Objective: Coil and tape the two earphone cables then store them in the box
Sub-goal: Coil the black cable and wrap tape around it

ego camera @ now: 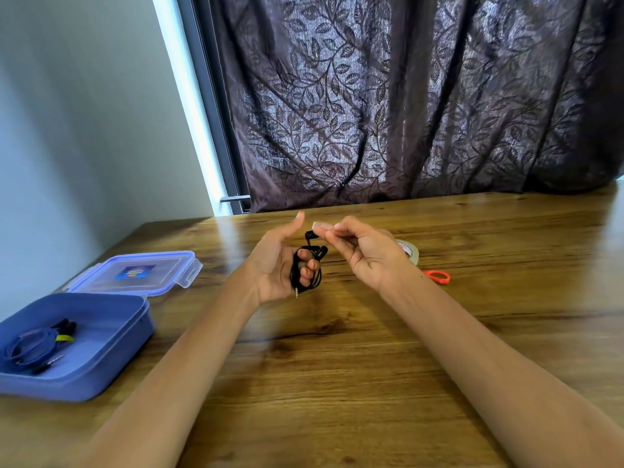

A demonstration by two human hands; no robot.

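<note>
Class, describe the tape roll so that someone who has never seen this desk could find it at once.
Start at the wooden table and find the right hand, raised near its far side. The tape roll lies flat just behind that hand, partly hidden by it. It is pale and ring-shaped, unlike the orange scissors handle beside it.

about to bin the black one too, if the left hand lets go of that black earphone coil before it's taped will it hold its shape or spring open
Probably it springs loose: the black earphone coil is thin cable, kept looped only by the left hand fingers. It looks light and floppy, with the plug dangling below. The tape piece in the right hand isn't on yet.
</note>
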